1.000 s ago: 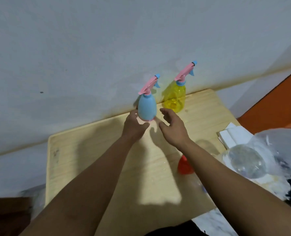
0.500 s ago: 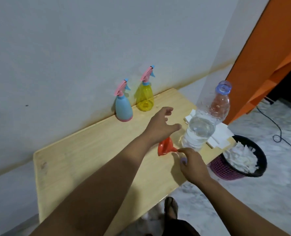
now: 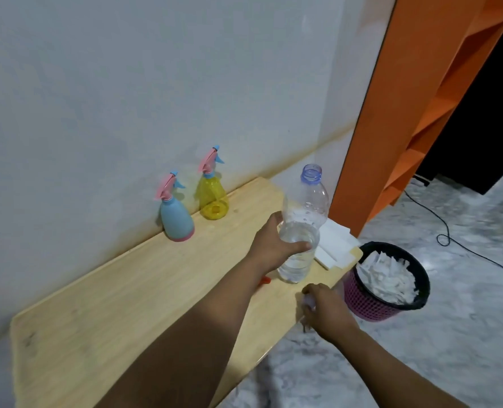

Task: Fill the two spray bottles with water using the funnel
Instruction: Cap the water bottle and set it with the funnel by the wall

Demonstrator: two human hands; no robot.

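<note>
Pale wood forms the table point(image 3: 144, 293), a narrow top set against a white wall. Nearest the viewer, the right hand point(image 3: 325, 310) rests at the table's front edge, fingers curled over something small and pale — perhaps the bottle's cap, though it is too blurred to be sure. Just beyond, the left hand point(image 3: 274, 245) is wrapped around the middle of a clear water bottle point(image 3: 302, 228), which stands upright, uncapped and roughly half full. A sliver of the orange funnel point(image 3: 265, 280) shows under the left wrist, lying on the table beside the bottle's base. Folded white paper point(image 3: 334, 245) lies just right of the bottle, and a pink bin point(image 3: 371, 301) full of paper sits on the floor past the table's end.

Farthest back, against the wall, stand the blue spray bottle point(image 3: 176, 217) and the yellow spray bottle point(image 3: 213, 194), both with their pink trigger heads screwed on.

With the bottle open and thin-walled, a hard squeeze or quick tilt would likely slop water onto the table and paper. The funnel cannot seat until a trigger head comes off — pouring sooner would spill.
</note>
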